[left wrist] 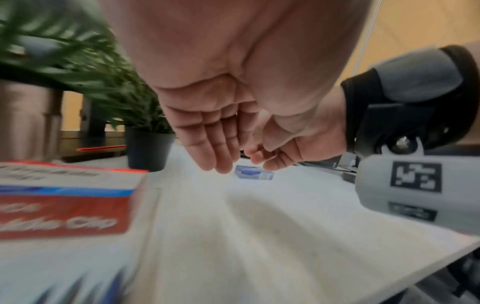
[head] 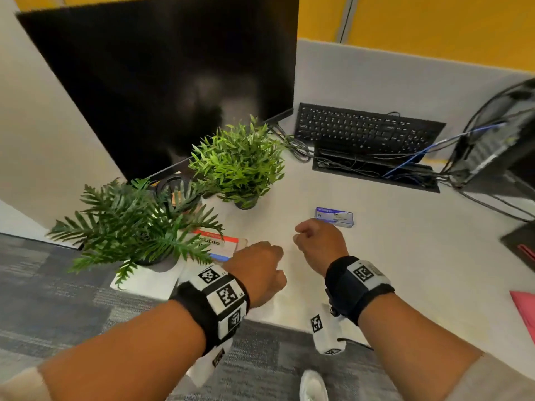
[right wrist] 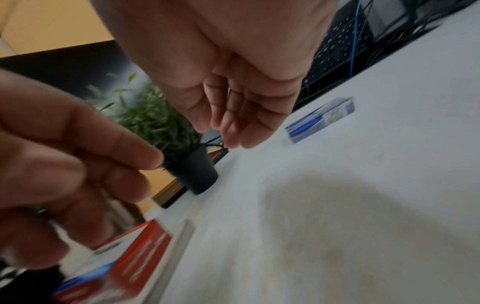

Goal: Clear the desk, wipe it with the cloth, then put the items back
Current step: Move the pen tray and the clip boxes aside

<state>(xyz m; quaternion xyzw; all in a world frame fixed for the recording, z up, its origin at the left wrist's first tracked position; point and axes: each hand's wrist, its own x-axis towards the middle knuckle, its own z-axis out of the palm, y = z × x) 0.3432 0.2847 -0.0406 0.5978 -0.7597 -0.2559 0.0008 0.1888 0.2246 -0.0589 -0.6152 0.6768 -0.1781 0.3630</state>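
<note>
Both hands hover low over the white desk (head: 376, 256) near its front edge, and neither holds anything. My left hand (head: 260, 267) hangs with loosely curled fingers (left wrist: 213, 152) just right of a red, white and blue clip box (head: 220, 244). My right hand (head: 312, 241), fingers (right wrist: 233, 123) relaxed and pointing down, is just short of a small blue box (head: 334, 217). That small blue box (left wrist: 254, 174) lies flat on the desk beyond both hands. No cloth shows in any view.
Two potted plants (head: 240, 163) (head: 136, 227) stand left of the hands, in front of a dark monitor (head: 173, 76). A keyboard (head: 367, 130), a cable tray (head: 376, 169) and a computer tower (head: 498, 140) fill the back right. A pink flat thing (head: 524, 311) lies at the right edge.
</note>
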